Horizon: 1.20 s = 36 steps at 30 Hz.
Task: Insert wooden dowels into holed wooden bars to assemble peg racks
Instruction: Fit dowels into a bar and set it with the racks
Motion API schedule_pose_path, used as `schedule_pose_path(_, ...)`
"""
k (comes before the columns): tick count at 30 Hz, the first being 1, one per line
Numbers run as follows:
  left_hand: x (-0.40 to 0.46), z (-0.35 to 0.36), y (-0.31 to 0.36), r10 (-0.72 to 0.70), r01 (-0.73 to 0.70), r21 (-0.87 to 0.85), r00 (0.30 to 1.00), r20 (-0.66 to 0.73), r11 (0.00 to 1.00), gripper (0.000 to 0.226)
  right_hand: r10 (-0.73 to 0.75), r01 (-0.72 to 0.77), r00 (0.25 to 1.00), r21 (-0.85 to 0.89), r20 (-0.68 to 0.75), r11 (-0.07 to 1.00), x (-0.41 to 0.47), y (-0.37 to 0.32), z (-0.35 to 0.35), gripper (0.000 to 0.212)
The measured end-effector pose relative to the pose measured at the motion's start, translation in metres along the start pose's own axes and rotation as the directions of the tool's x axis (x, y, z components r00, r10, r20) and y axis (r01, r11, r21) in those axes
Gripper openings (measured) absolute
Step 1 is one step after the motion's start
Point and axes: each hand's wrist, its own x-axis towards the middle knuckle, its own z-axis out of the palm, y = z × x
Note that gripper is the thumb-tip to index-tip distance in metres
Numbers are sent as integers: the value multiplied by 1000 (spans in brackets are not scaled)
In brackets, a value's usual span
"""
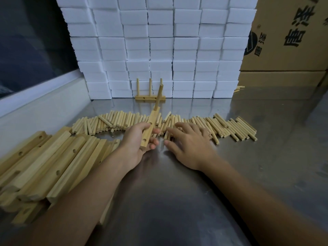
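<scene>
My left hand (137, 139) grips a holed wooden bar (150, 127), its far end raised away from me. One dowel (159, 96) stands in the bar's far hole; two nearer holes are open. My right hand (188, 141) lies with spread fingers over the row of loose dowels (230, 127), its fingertips touching them. A finished peg rack (150, 98) with three upright dowels stands at the back of the table.
A pile of holed bars (49, 160) lies at the left on the steel table (177, 192). Stacked white foam blocks (159, 50) form a wall behind. Cardboard boxes (287, 36) stand at the back right. A dark window (26, 41) is at the left.
</scene>
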Motion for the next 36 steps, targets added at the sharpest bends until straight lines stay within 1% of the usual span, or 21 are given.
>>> schedule_pose_path(2,-1,1,0,2,-2,7,1000,-7,1000,23,33,-32,999,-8,27,999,0,0,0,51)
schedule_pose_path(6,-2,2,0,9,-9,12,1000,-16,1000,22,28,-29,1000,-28,-3,999,-2,-2,-4,45)
schedule_pose_path(11,-2,2,0,15,-15,8,1000,-19,1000,21,65,-68,995,-30,-80,997,-4,-7,-8,26)
schedule_pose_path(14,-1,1,-1,17,-16,9,1000,-15,1000,22,95,-96,989,-3,-111,995,-4,-9,-10,18)
schedule_pose_path(17,0,0,-1,18,-17,5,1000,-12,1000,22,129,-127,985,24,-114,992,-4,-11,-11,20)
schedule_pose_path(21,2,-1,-2,14,-14,13,1000,-16,1000,22,142,-142,987,9,-77,990,-4,-16,-14,25)
schedule_pose_path(25,4,-1,-4,24,-22,34,999,-37,999,20,147,-159,984,-116,-104,981,-8,-28,-18,15)
schedule_pose_path(26,5,-1,-4,28,-27,37,999,-40,999,20,158,-172,981,-132,-110,976,-9,-32,-18,15)
schedule_pose_path(28,6,-1,-4,36,-34,39,998,-47,999,19,182,-196,976,-128,-116,972,-11,-38,-19,19)
schedule_pose_path(32,6,0,-4,44,-42,45,998,-52,998,18,170,-184,978,-125,-117,975,-12,-39,-18,21)
schedule_pose_path(36,6,0,-4,43,-41,37,998,-49,998,17,208,-226,963,-97,-169,969,-13,-39,-16,19)
